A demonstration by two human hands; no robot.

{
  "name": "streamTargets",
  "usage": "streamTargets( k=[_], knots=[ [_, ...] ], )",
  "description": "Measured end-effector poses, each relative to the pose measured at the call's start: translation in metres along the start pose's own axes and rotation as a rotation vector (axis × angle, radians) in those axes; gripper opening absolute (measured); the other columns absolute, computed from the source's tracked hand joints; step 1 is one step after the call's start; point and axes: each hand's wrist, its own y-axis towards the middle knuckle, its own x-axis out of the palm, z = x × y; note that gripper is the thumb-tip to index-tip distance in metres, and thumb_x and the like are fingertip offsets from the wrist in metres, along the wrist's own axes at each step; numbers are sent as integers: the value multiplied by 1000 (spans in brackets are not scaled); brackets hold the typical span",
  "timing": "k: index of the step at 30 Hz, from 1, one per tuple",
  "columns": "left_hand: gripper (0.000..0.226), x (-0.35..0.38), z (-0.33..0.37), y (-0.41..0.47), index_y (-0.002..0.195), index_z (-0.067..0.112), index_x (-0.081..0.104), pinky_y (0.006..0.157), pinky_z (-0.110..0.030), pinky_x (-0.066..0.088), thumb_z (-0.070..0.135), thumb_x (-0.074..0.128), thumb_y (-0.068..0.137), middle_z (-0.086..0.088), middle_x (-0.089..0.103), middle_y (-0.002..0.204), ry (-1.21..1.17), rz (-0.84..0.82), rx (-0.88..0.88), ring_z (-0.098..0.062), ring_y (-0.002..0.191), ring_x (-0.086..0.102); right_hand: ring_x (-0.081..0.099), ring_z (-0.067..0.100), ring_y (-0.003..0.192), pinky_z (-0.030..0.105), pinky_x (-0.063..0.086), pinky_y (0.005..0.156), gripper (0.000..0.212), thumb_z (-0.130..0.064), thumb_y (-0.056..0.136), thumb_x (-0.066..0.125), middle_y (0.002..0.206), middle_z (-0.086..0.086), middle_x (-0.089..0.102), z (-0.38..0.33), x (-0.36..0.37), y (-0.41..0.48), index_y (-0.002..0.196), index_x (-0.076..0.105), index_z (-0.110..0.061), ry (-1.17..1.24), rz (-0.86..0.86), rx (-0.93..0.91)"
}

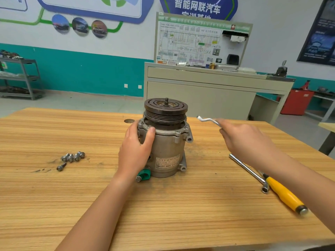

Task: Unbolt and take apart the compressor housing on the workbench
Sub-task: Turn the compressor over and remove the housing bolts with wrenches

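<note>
Loose bolts [72,158] lie clustered at the left of the workbench [181,205], so part of the unbolting looks done. The left hand [135,153] wraps the upright compressor housing [168,147] mid-bench; bolts remain in its flange. Just right, clear of it, the right hand [248,142] grips a bent wrench [208,120].

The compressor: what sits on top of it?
A dark grooved pulley with a threaded shaft stub at its centre. Whatever lies under the pulley is covered.

White-and-teal wall [81,69], grey shelving cart [27,78], beige cabinet [199,95], wiring-diagram board [190,42].
</note>
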Motion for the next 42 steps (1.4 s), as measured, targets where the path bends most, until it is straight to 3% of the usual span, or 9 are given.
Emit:
streamTargets(
  k=[4, 8, 14, 19, 22, 25, 31, 37, 42],
  knots=[
    [70, 1, -8, -8, 146, 21, 30, 97, -26, 33, 59, 35, 88, 2, 39, 147, 22, 10, 33, -6, 128, 37, 56, 26, 71, 33, 44, 58, 38, -19, 98, 35, 72, -1, 53, -12, 1, 0, 134, 30, -28, -36, -59, -13],
    [70, 1, -11, -9, 143, 24, 35, 100, -29, 37, 62, 32, 84, 4, 43, 144, -26, 1, 33, -5, 128, 39, 51, 20, 65, 28, 34, 48, 46, -14, 97, 36, 63, -4, 41, -23, 3, 7, 139, 26, -27, -118, -92, -29],
    [67, 0, -14, -9, 142, 28, 37, 93, -18, 34, 62, 36, 84, 12, 45, 135, -66, -6, 41, 0, 119, 41, 25, 14, 45, 25, 21, 36, 38, -1, 89, 44, 59, -1, 28, -47, -20, 17, 126, 43, -9, -437, -159, -153],
    [65, -1, -16, -8, 141, 29, 38, 89, -12, 32, 60, 39, 84, 19, 43, 127, -93, -8, 31, 3, 117, 41, 39, 14, 51, 25, 24, 40, 40, -25, 93, 32, 60, -5, 37, -29, -9, 13, 133, 31, -18, -336, -113, -160],
    [67, -1, -18, -7, 141, 31, 37, 82, -4, 29, 63, 39, 82, 23, 40, 124, -101, -1, 22, 7, 112, 40, 43, 17, 56, 26, 25, 42, 42, -15, 93, 32, 63, -5, 37, -6, -1, 21, 134, 25, -26, -326, -97, -145],
    [70, 0, -20, -7, 141, 31, 36, 82, -4, 30, 66, 37, 80, 23, 39, 125, -102, 1, 23, 8, 113, 39, 45, 18, 62, 26, 27, 48, 37, -3, 91, 36, 68, -3, 37, 1, 9, 46, 124, 35, -20, -365, -89, -145],
    [78, 1, -22, -8, 149, 27, 26, 104, -22, 26, 66, 28, 81, 12, 33, 149, -113, 2, -4, 3, 131, 27, 54, 25, 98, 29, 36, 81, 27, 2, 91, 38, 108, 7, 61, -15, 41, 87, 112, 50, -9, -208, 35, -177],
    [68, 2, -19, -10, 142, 17, 41, 105, -30, 36, 56, 28, 86, 3, 49, 140, -161, 47, -44, -10, 128, 43, 57, 32, 70, 36, 42, 60, 34, -20, 99, 37, 74, 8, 59, 3, 20, 46, 131, 41, -13, 417, 241, 97],
    [50, 1, -19, -8, 111, 21, 61, 81, -25, 42, 51, 29, 87, 8, 63, 104, -254, 120, -97, -8, 100, 56, 55, 25, 66, 31, 38, 54, 39, -28, 98, 32, 76, 3, 60, 5, 0, 4, 138, 29, -29, 60, -30, -40]
  ],
)
